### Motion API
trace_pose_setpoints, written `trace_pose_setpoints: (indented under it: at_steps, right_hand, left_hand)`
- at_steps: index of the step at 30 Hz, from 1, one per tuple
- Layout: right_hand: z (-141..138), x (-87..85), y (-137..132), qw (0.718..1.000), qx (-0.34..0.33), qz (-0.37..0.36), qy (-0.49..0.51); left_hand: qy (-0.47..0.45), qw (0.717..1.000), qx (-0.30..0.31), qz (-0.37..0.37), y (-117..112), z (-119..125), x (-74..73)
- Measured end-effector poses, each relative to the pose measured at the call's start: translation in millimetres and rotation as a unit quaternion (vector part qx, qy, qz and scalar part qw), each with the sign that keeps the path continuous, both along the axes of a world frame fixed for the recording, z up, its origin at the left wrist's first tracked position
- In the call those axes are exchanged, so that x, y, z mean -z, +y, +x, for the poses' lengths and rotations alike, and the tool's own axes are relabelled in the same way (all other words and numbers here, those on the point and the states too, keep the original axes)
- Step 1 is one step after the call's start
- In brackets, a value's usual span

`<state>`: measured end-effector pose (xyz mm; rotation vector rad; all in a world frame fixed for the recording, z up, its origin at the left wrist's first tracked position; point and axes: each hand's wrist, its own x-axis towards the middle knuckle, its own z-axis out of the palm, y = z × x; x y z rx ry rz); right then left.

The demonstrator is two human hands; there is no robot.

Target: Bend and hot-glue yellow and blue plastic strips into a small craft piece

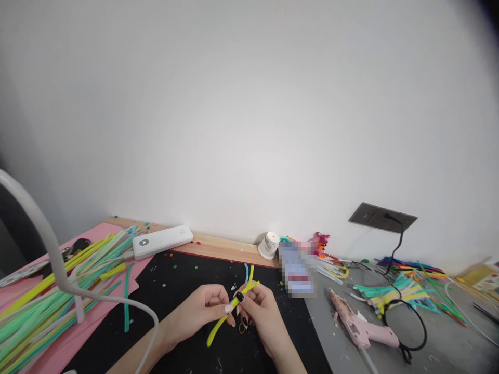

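Observation:
My left hand [205, 307] and my right hand [262, 313] meet over a black mat [183, 280], both pinching a yellow-green pipe cleaner [230, 311]. The cleaner runs from low left, below my left hand, up to the right past my right thumb. A second yellow-green piece and a blue piece [246, 271] stick up just behind my right hand. Something small and metallic [243, 326] hangs under my right fingers; I cannot make it out.
A heap of green and yellow pipe cleaners [54, 301] lies on pink paper at left, beside a white power bank [162, 241]. A pink glue gun [356, 324] with a black cord, more coloured pipe cleaners [393, 293] and a white cup [268, 245] sit at right and back.

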<state>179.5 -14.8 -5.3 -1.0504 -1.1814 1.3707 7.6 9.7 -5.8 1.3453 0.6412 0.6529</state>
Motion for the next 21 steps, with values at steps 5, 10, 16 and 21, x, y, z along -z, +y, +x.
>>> trace_pose_setpoints:
  at_steps: [5,10,16,21]
  right_hand:
    - [-0.2,-0.1,-0.2,1.0,-0.014,-0.005,0.019]
    - [0.1,1.4,-0.6,0.999,-0.019,-0.007,0.026]
    - [2.9,1.5,-0.8,0.997,-0.015,-0.017,0.076]
    - [3.3,-1.9,-1.1,0.995,-0.013,-0.014,0.097]
  left_hand:
    - [-0.017,1.0,0.011,-0.024,-2.1,1.3,-1.4]
    - [-0.001,0.999,0.036,-0.021,-2.7,0.6,-3.2]
    - [0.018,0.999,0.03,-0.014,-2.9,0.1,-0.4]
    - [0.042,0.998,0.037,-0.013,-5.3,-0.9,-0.5]
